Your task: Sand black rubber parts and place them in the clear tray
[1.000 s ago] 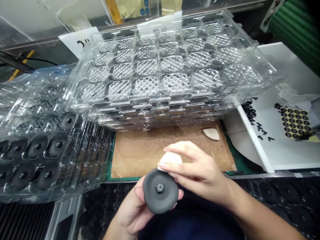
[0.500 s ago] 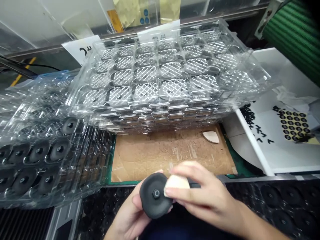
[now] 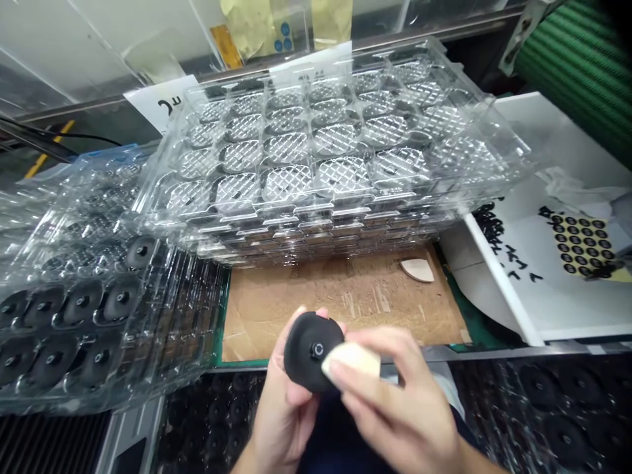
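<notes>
My left hand (image 3: 286,401) is closed round a round black part (image 3: 301,352), a shallow cup with a small hexagonal boss at its middle. The cup's inside faces up toward me, tilted. Between the thumb and fingers of my right hand (image 3: 405,395) is a cream-coloured sponge wedge (image 3: 358,359). The wedge's tip meets the right edge of the black part. Below both hands lies the cardboard sheet's (image 3: 306,296) near edge. A second pale wedge (image 3: 417,269) rests on that cardboard at the right.
A stack of clear plastic trays (image 3: 291,181) stands behind the cardboard. At left, stacked trays (image 3: 74,309) hold similar black parts. A white bin (image 3: 557,316) at right contains small black pieces and a sheet of round stickers (image 3: 582,243). A green ribbed hose (image 3: 577,72) hangs above it.
Both hands are still holding the black part and the wedge. The black part has moved up and slightly right, and its tilt has changed. The wedge now sits lower against its right edge.
</notes>
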